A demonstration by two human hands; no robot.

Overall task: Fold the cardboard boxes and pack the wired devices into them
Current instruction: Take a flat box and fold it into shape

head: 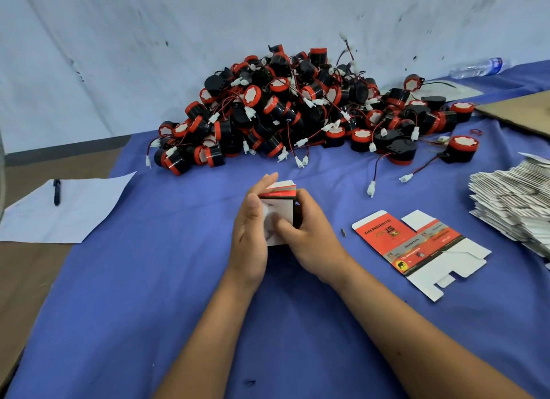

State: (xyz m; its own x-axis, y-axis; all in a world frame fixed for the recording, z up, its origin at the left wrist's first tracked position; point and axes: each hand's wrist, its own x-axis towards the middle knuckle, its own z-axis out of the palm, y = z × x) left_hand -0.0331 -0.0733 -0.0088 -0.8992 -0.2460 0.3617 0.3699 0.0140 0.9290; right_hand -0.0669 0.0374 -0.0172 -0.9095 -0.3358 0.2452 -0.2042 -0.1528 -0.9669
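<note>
A small cardboard box (278, 211), white with a red and black top edge, is held between both hands above the blue cloth. My left hand (251, 235) grips its left side, thumb on the front face. My right hand (306, 238) wraps the right side, its thumb pressing a white flap on the near face. A big heap of black and red wired devices (297, 110) with white plugs lies behind. One flat unfolded box (422, 250) lies to the right of my hands.
A stack of flat box blanks (515, 202) sits at the right edge. White paper (68, 211) with a pen (56, 191) lies at left. A plastic bottle (479, 66) and brown cardboard (518, 110) are at the far right. Blue cloth (178, 279) covers the table.
</note>
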